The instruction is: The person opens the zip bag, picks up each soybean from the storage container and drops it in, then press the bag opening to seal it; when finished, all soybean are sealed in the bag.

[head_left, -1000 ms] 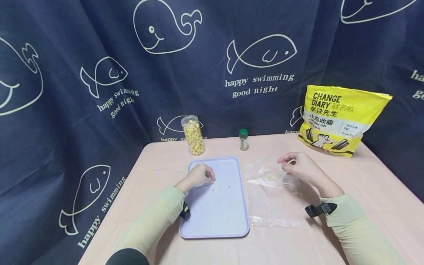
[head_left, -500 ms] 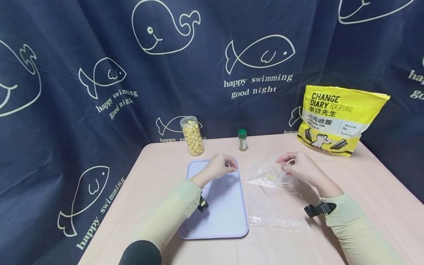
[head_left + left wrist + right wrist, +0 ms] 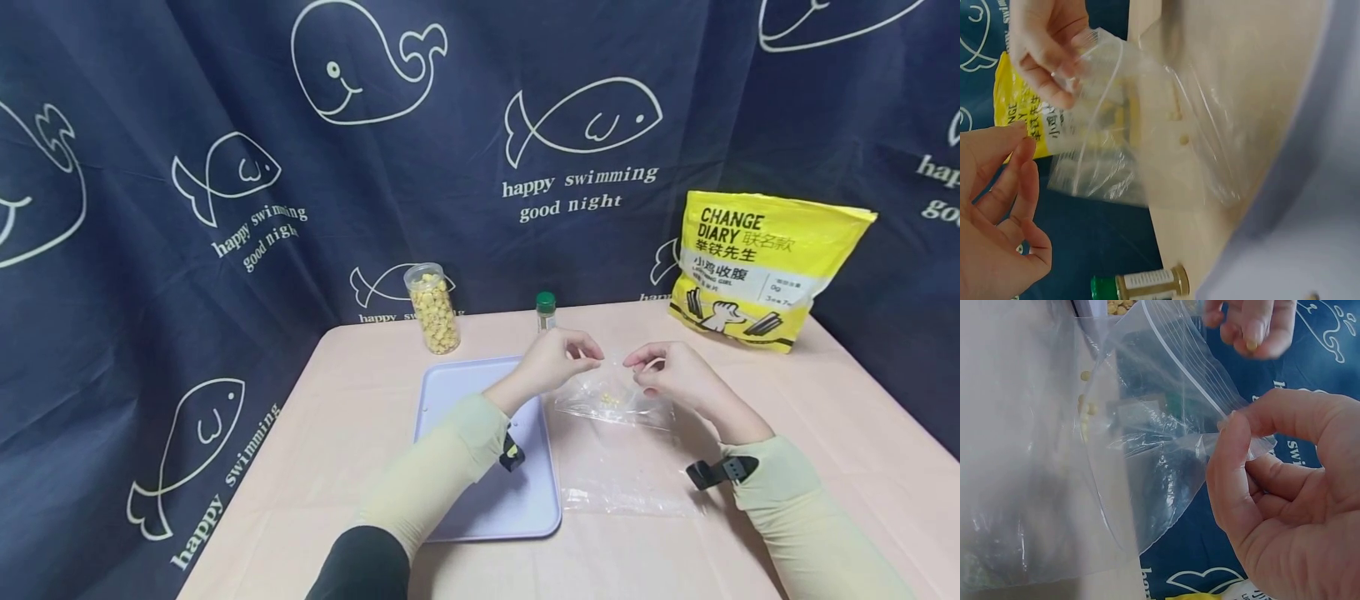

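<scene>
My right hand point(image 3: 678, 379) pinches the rim of a clear zip bag point(image 3: 1160, 431), lifting its mouth off the table; the rest of the bag lies flat. Several small yellow bean-like pieces point(image 3: 1085, 375) sit inside it. My left hand point(image 3: 558, 360) is beside the bag's mouth, above the tray's far right corner. Between its thumb and finger it pinches a small yellow bean-like piece point(image 3: 1252, 345). Below the left arm lies a pale lilac tray point(image 3: 517, 508), with a few small pieces point(image 3: 515, 425) showing on it; the sleeve hides part of the tray.
A clear jar point(image 3: 432, 317) of yellow puffed pieces stands behind the tray. A green-capped spice bottle point(image 3: 546, 310), partly hidden by the left hand, is at the back. At the back right stands a yellow pouch point(image 3: 765, 267). A dark printed curtain point(image 3: 450, 192) hangs behind the table.
My left hand has risen from over the tray and moved right to the bag's mouth. The right hand has stayed at the bag's rim.
</scene>
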A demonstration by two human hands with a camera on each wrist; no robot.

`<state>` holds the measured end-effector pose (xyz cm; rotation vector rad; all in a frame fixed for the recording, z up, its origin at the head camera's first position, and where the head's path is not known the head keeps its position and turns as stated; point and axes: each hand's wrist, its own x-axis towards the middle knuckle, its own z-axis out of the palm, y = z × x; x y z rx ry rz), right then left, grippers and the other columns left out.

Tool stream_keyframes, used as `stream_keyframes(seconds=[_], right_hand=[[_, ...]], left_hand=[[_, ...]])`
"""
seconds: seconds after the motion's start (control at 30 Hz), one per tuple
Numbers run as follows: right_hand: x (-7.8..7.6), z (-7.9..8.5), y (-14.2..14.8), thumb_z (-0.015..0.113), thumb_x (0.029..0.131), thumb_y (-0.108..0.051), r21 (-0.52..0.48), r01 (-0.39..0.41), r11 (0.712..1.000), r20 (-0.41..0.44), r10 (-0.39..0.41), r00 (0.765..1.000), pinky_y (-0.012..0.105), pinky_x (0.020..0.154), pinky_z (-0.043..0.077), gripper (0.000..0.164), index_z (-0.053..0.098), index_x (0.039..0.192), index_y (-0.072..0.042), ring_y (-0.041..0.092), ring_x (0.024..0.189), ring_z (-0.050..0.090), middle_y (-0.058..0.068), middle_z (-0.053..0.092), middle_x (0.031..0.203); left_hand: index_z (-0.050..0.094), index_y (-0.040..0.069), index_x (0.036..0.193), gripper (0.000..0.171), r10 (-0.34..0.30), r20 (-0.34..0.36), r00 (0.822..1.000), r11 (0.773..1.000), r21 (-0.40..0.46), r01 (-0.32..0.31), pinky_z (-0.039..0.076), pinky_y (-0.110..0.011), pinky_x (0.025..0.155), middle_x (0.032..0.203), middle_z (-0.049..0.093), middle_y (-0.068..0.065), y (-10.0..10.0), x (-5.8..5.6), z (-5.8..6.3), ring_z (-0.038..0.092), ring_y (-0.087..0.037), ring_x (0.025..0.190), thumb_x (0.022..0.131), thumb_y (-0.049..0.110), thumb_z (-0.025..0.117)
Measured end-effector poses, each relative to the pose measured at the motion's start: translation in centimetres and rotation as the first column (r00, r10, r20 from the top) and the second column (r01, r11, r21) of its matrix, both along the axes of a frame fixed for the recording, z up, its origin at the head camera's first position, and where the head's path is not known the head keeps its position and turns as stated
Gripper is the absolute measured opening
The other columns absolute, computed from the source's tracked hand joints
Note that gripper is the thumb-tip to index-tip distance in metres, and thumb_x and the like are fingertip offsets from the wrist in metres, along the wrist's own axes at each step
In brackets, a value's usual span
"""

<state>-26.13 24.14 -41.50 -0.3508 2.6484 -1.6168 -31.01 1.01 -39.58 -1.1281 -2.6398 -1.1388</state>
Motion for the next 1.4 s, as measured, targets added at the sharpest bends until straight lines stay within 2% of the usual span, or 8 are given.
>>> stream_keyframes(seconds=[0.2,0.4,0.53,0.67,0.83,1.0,1.2,1.4], right_hand=[[0.1,0.2,-0.2,0.061,0.084,0.007,-0.008,-0.004,1.0,0.003,0.004,1.0,0.031,0.066,0.059,0.032,0.063,0.114,0.017,0.013,0.077,0.061,0.013,0.062,0.091],[0.1,0.3,-0.4,0.062,0.086,0.006,0.01,-0.008,1.0,-0.015,0.008,1.0,0.031,0.065,0.059,0.029,0.064,0.113,0.016,0.013,0.077,0.062,0.013,0.063,0.09],[0.1,0.3,-0.5,0.062,0.086,0.006,0.013,-0.006,1.0,-0.016,0.007,1.0,0.032,0.066,0.059,0.028,0.064,0.112,0.016,0.013,0.077,0.062,0.013,0.063,0.09],[0.0,0.3,-0.5,0.062,0.086,0.006,0.009,-0.01,1.0,-0.011,0.01,1.0,0.033,0.066,0.06,0.029,0.063,0.113,0.016,0.013,0.077,0.062,0.013,0.063,0.091],[-0.1,0.2,-0.4,0.061,0.084,0.008,-0.002,-0.011,1.0,0.007,0.011,1.0,0.033,0.067,0.06,0.032,0.063,0.114,0.017,0.013,0.077,0.061,0.013,0.063,0.091],[-0.2,0.0,-0.3,0.061,0.084,0.008,-0.008,-0.009,1.0,0.021,0.009,1.0,0.031,0.066,0.059,0.033,0.063,0.115,0.016,0.013,0.077,0.061,0.013,0.062,0.092],[-0.1,-0.1,-0.3,0.063,0.085,0.006,-0.001,-0.007,1.0,0.02,0.007,1.0,0.031,0.067,0.059,0.032,0.063,0.115,0.016,0.013,0.078,0.06,0.013,0.063,0.093],[0.0,0.0,-0.2,0.064,0.085,0.005,0.027,-0.001,1.0,0.001,0.001,1.0,0.031,0.065,0.059,0.03,0.064,0.114,0.015,0.013,0.078,0.061,0.011,0.063,0.091]], left_hand=[[0.077,0.011,0.095,0.005,-0.023,0.009,1.0,0.999,-0.038,0.023,0.045,-0.014,0.068,0.088,0.073,0.006,1.6,-0.1,-0.4,0.062,-0.011,0.077,0.09,0.009,0.078],[0.078,0.016,0.095,0.006,-0.003,-0.007,1.0,0.996,-0.09,0.002,0.043,-0.014,0.061,0.084,0.07,0.013,2.2,-0.2,-1.3,0.056,-0.004,0.067,0.09,0.013,0.079],[0.079,0.017,0.097,0.008,0.003,-0.027,1.0,0.993,-0.115,-0.007,0.042,-0.014,0.062,0.086,0.071,0.013,2.3,-0.3,-1.6,0.053,-0.002,0.067,0.089,0.013,0.08],[0.078,0.014,0.105,0.015,-0.006,-0.019,1.0,0.996,-0.086,0.005,0.043,-0.013,0.07,0.098,0.074,0.008,1.9,-0.5,-1.6,0.057,-0.003,0.079,0.09,0.014,0.079],[0.073,0.009,0.116,0.022,0.03,-0.007,1.0,0.999,0.01,-0.03,0.047,-0.015,0.077,0.104,0.074,-0.001,0.1,-1.6,-0.9,0.062,-0.007,0.088,0.095,0.016,0.073],[0.073,0.006,0.114,0.02,0.073,0.051,0.996,0.995,0.061,-0.076,0.05,-0.019,0.08,0.098,0.074,-0.002,-2.8,-2.7,-0.7,0.064,-0.01,0.088,0.096,0.015,0.072],[0.075,0.003,0.107,0.017,0.064,0.111,0.992,0.998,-0.016,-0.062,0.051,-0.022,0.075,0.089,0.072,-0.002,-6.6,-3.1,-1.1,0.064,-0.011,0.081,0.091,0.008,0.076],[0.077,-0.002,0.1,0.016,0.043,0.186,0.982,0.991,-0.135,-0.018,0.051,-0.021,0.072,0.083,0.072,0.0,-9.4,-2.2,-1.5,0.064,-0.009,0.076,0.085,0.003,0.081]])
